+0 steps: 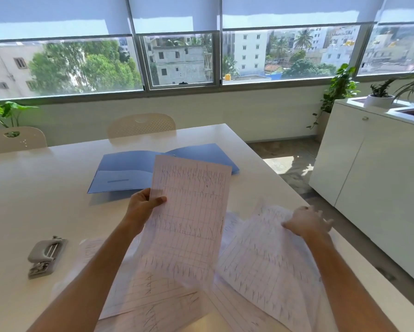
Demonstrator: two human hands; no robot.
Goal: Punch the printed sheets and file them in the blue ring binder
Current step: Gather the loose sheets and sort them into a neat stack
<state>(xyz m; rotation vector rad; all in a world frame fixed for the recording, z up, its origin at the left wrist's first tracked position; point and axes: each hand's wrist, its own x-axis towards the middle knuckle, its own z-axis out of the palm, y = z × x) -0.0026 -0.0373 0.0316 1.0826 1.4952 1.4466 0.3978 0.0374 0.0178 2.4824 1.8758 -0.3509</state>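
My left hand point(143, 202) pinches the left edge of a printed sheet point(189, 212) ruled with a grid, holding it upright above the table. My right hand point(306, 222), blurred, grips the top edge of a second printed sheet point(261, 255) lifted off the table at the right. More printed sheets point(158, 300) lie loose under both arms near the front edge. The blue ring binder point(127, 171) lies open and flat beyond the sheets, its right half partly hidden by the held sheet. A grey hole punch point(46, 256) sits on the table to the left, apart from both hands.
The white table point(33, 200) has its right edge close to my right hand. Two cream chairs point(141, 124) stand at the far side. A white cabinet point(369, 176) with potted plants stands right, across a strip of floor. Windows run along the back wall.
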